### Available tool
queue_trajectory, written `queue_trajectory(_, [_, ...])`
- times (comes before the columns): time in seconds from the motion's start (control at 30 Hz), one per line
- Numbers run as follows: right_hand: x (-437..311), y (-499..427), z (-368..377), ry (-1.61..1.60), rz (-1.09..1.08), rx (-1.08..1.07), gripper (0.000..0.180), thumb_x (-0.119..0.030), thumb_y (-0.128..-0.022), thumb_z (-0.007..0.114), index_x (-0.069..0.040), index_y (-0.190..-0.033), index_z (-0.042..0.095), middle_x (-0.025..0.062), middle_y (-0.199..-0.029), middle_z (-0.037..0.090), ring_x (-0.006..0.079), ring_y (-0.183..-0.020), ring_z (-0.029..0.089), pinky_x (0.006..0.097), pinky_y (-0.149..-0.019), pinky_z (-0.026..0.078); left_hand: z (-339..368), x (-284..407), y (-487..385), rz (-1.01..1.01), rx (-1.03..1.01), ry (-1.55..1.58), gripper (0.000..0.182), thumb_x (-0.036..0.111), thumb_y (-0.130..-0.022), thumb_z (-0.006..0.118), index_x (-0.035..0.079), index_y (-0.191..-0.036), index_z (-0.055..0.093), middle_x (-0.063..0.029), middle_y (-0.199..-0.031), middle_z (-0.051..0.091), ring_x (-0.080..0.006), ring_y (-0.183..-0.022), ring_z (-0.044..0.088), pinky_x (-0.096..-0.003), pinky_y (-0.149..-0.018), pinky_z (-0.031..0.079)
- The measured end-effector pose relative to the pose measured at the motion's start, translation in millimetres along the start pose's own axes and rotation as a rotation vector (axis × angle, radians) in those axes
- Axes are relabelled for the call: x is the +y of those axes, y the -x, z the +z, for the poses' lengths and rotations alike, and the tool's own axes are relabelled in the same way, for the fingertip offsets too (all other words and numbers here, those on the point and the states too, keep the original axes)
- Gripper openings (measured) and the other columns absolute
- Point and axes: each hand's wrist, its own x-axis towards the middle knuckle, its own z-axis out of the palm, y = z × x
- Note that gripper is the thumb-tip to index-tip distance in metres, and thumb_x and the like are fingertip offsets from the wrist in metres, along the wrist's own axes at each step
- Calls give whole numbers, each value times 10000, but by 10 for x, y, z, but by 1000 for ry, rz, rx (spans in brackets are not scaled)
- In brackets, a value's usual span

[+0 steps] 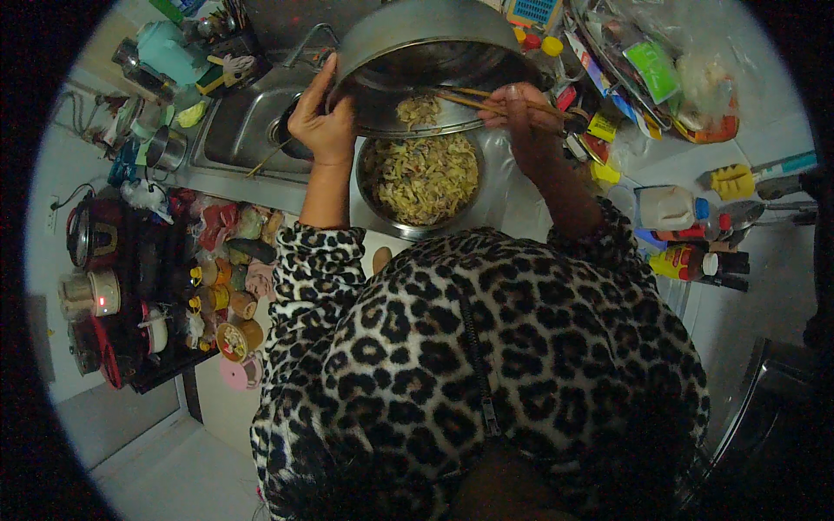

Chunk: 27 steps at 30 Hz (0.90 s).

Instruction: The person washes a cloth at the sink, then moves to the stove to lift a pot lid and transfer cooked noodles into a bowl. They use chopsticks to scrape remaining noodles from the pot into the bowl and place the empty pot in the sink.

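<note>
My left hand (326, 127) grips the left side of a large metal pot (430, 32), which is tilted on its side with its mouth towards me. In my right hand (521, 111) is a pair of wooden chopsticks (466, 98), their tips reaching inside the pot. A small clump of chopped food (419, 111) lies on the pot's lower inner wall, beside the chopstick tips. Just below the pot's rim stands a round metal bowl (417, 231) on the counter. Chopped yellow-green food (423, 179) fills much of it.
A stainless steel sink (238, 130) with a faucet (313, 39) lies to the left. Bottles, bags and packets crowd the right, including a jug with a blue cap (664, 207). A dark rack (137, 260) with cookers and jars stands at far left.
</note>
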Motion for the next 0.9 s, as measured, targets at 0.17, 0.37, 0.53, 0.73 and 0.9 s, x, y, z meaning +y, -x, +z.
queue_trajectory(0.17, [174,32,77,27,-122,61,200,-61,-974,377,-2,-1106,515,181,-988,595,227,-717,668,303,-643,570,-17,29,27,-28,-7,-37,406,-78,-693,626,19,-1084,675,-102,-1012,688,-138,-874,644,-253,-754,501])
queue_trajectory(0.37, [192,78,83,37,17,12,213,-73,-976,382,-1,-1126,516,177,-949,592,219,-742,663,308,-666,571,-50,-33,49,91,-42,-80,396,-44,-685,634,25,-1072,682,-117,-982,694,-171,-853,664,-262,-749,506])
queue_trajectory(0.53, [123,107,91,-35,42,-22,222,-127,-985,389,-5,-1080,549,168,-918,610,197,-748,657,305,-688,567,-78,-83,95,101,-35,-104,396,-39,-677,635,29,-1064,686,-127,-967,695,-191,-832,672,-271,-740,508])
queue_trajectory(0.73, [-90,181,52,50,346,-131,283,-207,-992,400,14,-973,575,130,-835,641,219,-745,649,338,-709,523,-92,-102,164,110,-45,-132,404,-47,-671,651,53,-1061,693,-126,-949,697,-193,-807,671,-264,-703,507])
queue_trajectory(0.9, [-159,278,63,73,182,-135,280,-213,-989,398,7,-957,568,130,-804,639,248,-749,644,348,-726,505,-116,-127,211,93,-49,-154,394,-33,-683,673,69,-1063,695,-119,-901,695,-175,-765,658,-258,-668,498])
